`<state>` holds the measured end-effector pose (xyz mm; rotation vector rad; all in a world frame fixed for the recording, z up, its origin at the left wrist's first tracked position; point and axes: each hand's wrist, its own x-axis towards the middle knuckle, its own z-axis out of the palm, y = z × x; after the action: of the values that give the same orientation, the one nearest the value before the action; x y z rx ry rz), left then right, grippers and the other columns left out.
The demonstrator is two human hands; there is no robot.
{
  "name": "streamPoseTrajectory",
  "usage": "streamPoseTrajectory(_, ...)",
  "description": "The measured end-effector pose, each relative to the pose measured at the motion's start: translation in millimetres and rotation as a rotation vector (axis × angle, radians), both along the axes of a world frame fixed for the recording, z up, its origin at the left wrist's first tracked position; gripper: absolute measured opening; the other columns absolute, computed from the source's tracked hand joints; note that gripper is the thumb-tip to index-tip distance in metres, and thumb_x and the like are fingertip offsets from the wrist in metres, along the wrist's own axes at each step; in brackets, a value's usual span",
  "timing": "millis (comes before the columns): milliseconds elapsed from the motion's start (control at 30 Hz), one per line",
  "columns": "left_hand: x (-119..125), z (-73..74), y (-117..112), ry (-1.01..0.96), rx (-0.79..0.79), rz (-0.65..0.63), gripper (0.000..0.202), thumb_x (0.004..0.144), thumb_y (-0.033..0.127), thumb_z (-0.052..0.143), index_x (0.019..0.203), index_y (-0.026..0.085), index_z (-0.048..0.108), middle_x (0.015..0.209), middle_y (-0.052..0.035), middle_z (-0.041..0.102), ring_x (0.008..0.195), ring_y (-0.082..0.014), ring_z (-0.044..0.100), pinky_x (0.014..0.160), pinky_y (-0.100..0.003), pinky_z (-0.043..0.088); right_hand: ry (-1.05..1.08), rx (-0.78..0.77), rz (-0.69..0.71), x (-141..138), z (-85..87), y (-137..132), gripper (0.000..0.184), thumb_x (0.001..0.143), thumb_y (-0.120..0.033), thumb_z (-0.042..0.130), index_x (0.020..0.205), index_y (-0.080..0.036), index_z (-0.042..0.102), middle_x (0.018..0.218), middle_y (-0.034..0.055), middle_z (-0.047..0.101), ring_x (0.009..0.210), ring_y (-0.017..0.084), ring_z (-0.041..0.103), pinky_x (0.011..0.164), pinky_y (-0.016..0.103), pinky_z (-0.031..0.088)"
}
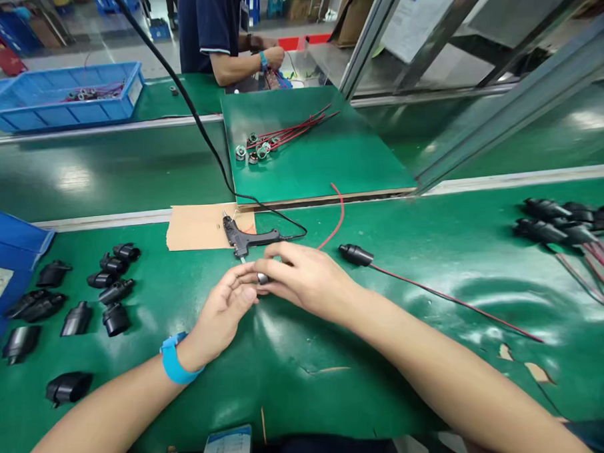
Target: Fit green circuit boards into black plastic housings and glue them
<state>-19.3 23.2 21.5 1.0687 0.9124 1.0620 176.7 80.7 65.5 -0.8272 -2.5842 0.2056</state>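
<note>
My left hand [225,308] and my right hand [304,276] meet over the green table, both pinched on a small silvery part [262,277] between their fingertips. A red wire [336,218] runs away from under my right hand toward the raised green board [359,164]. Just beyond my hands a black glue gun [245,238] lies partly on a piece of cardboard [194,226]. To the right lies a black housing on a long red wire [357,255].
Several loose black housings [111,281] lie at the left beside a blue bin [7,246]. Wired black housings [567,221] are piled at the right edge. Small sockets with red wires [258,148] rest on the raised board. Another person [223,36] works at the far table.
</note>
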Motion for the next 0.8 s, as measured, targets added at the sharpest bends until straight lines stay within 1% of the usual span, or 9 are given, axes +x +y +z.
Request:
streamPoseTrajectory(100,0.7,4.5,-2.4,-0.008,-0.073,0.027,0.037,0.085,0.038,0.077,0.114,0.018,0.066,0.102,-0.0072,0.073,0.096,-0.0185,0.068,0.087,-0.029,0.054,0.103,-0.065,0.000,0.0,-2.3,-23.3,0.027,0.098,-0.024,0.054,0.124,-0.019,0.061,0.116,0.0134,0.064,0.098,0.023,0.065,0.082,0.037,0.056)
streamPoseTrajectory(167,0.1,7.9,-4.7,-0.002,-0.070,0.046,0.035,0.084,0.035,0.078,0.113,0.018,0.067,0.101,-0.0064,0.073,0.096,-0.0170,0.068,0.087,-0.027,0.054,0.229,-0.248,-0.046,4.5,1.9,-28.8,0.046,0.094,-0.024,0.063,0.137,-0.020,0.050,0.124,0.0127,0.062,0.097,0.019,0.064,0.085,0.034,0.056)
streamPoseTrajectory(233,-0.5,10.4,-6.7,-0.007,-0.034,0.071,0.033,0.085,0.032,0.078,0.114,0.019,0.067,0.103,-0.0057,0.073,0.096,-0.0152,0.069,0.086,-0.024,0.055,0.302,-0.471,-0.130,11.1,8.4,-30.5,0.057,0.090,-0.030,0.070,0.141,-0.020,0.047,0.117,0.0090,0.065,0.080,0.014,0.062,0.074,0.029,0.055)
streamPoseTrajectory(300,-0.5,11.5,-8.2,-0.027,0.004,0.086,0.030,0.086,0.028,0.077,0.113,0.021,0.066,0.102,-0.0046,0.073,0.096,-0.0136,0.070,0.085,-0.022,0.055,0.325,-0.664,-0.186,16.8,13.6,-31.1,0.039,0.092,-0.035,0.067,0.126,-0.019,0.058,0.095,0.0029,0.068,0.067,0.012,0.057,0.063,0.025,0.050)
streamPoseTrajectory(367,0.4,11.0,-9.8,-0.047,0.037,0.086,0.028,0.088,0.023,0.075,0.113,0.022,0.064,0.102,-0.0032,0.072,0.095,-0.0127,0.071,0.087,-0.022,0.056,0.381,-0.795,-0.192,19.1,14.6,-32.3,0.022,0.096,-0.038,0.060,0.105,-0.018,0.066,0.077,-0.0007,0.064,0.063,0.011,0.053,0.059,0.024,0.044)
streamPoseTrajectory(467,1.5,8.2,-12.7,-0.039,0.148,0.116,0.027,0.088,0.015,0.073,0.111,0.024,0.062,0.110,-0.0022,0.065,0.096,-0.0121,0.070,0.090,-0.025,0.056,0.554,-0.882,-0.212,16.2,8.4,-36.7,0.020,0.097,-0.037,0.057,0.092,-0.018,0.062,0.071,-0.0022,0.058,0.062,0.010,0.050,0.057,0.022,0.041)
streamPoseTrajectory(633,-0.3,2.5,-17.1,0.173,0.424,0.162,0.020,0.085,0.007,0.072,0.096,0.021,0.063,0.111,-0.0035,0.058,0.104,-0.0161,0.067,0.094,-0.031,0.056,0.690,-0.863,-0.273,6.3,-5.6,-48.2,0.016,0.100,-0.034,0.051,0.094,-0.019,0.053,0.076,-0.0015,0.060,0.064,0.010,0.051,0.060,0.023,0.041)
streamPoseTrajectory(700,-1.2,0.6,-17.9,0.207,0.493,0.183,0.029,0.083,0.005,0.074,0.102,0.023,0.063,0.109,-0.0034,0.058,0.105,-0.0182,0.067,0.094,-0.033,0.056,0.726,-0.885,-0.282,3.5,-7.4,-52.5,0.015,0.100,-0.034,0.051,0.097,-0.020,0.052,0.075,-0.0022,0.059,0.065,0.010,0.051,0.061,0.023,0.040)
streamPoseTrajectory(800,-2.6,-2.8,-18.8,0.220,0.561,0.196,0.045,0.080,0.006,0.078,0.117,0.027,0.062,0.108,-0.0033,0.058,0.100,-0.0182,0.068,0.089,-0.033,0.059,0.784,-1.025,-0.264,0.3,-5.9,-57.8,0.021,0.096,-0.037,0.057,0.109,-0.020,0.054,0.069,-0.0060,0.047,0.061,0.010,0.044,0.056,0.023,0.036)
